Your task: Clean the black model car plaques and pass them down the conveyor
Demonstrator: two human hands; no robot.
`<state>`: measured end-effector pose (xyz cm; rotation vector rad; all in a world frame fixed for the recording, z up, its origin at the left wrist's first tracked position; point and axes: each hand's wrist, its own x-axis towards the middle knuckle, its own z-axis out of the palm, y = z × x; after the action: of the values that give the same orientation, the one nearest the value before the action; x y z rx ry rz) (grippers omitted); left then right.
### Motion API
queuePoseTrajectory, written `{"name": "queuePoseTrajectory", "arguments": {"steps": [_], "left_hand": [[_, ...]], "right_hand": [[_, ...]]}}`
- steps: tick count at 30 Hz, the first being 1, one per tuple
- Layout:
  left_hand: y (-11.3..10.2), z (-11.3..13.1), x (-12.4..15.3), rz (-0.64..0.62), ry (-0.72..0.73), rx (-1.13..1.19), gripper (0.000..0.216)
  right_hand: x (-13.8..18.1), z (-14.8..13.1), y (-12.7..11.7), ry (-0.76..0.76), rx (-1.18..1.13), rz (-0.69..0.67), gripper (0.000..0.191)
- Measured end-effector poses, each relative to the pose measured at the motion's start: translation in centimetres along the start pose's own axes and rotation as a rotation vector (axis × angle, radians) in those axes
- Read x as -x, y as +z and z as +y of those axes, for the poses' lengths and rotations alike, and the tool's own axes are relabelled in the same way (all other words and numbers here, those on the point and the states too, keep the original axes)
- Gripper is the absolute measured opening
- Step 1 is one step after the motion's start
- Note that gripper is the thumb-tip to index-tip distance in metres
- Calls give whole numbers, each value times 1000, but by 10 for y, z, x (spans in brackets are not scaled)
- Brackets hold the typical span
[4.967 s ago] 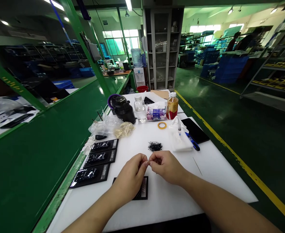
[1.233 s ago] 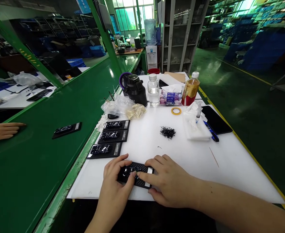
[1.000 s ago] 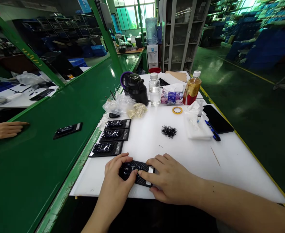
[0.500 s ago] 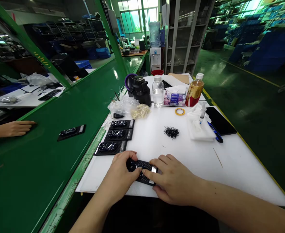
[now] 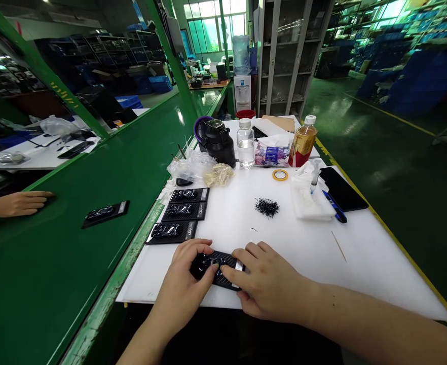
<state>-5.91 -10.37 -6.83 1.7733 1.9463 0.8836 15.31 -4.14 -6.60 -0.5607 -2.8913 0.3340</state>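
Note:
Both my hands rest on a flat black carbon-pattern card (image 5: pixel 219 263) lying near the front edge of the white board (image 5: pixel 368 274). My left hand (image 5: pixel 185 276) curls over the card's left end, fingers bent and pressing on it. My right hand (image 5: pixel 265 281) covers the right end, fingertips pressed down on its top. Three more black cards (image 5: pixel 181 212) lie in a column just beyond my left hand. A small heap of thin black pieces (image 5: pixel 267 207) sits in the middle of the board.
A further black card (image 5: pixel 105 212) lies on the green conveyor (image 5: pixel 75 243), where another person's hand (image 5: pixel 20 203) rests at the left. At the board's back stand a black jug (image 5: pixel 218 143), two bottles (image 5: pixel 245 144), tissues, tape ring (image 5: pixel 280 175), cloth, phone (image 5: pixel 341 188).
Five seconds ago my fingertips pinched something tiny above the board; now both hands press on the black card. In the last second they barely shifted; the view swayed slightly.

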Motion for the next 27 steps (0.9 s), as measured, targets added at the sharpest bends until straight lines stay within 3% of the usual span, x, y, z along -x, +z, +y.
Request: {"name": "queuePoseTrajectory", "arguments": {"steps": [10, 16, 23, 27], "left_hand": [[-1, 2, -3, -23, -25, -29, 18], [-5, -1, 3, -77, 64, -48, 22], [-27, -9, -2, -369, 253, -257, 71], [-33, -6, -5, -404, 249, -271, 80]], "right_hand": [[3, 1, 4, 1, -6, 7, 50], [3, 1, 3, 7, -15, 2, 46], [4, 3, 1, -9, -37, -11, 48], [8, 4, 2, -29, -75, -1, 51]]}}
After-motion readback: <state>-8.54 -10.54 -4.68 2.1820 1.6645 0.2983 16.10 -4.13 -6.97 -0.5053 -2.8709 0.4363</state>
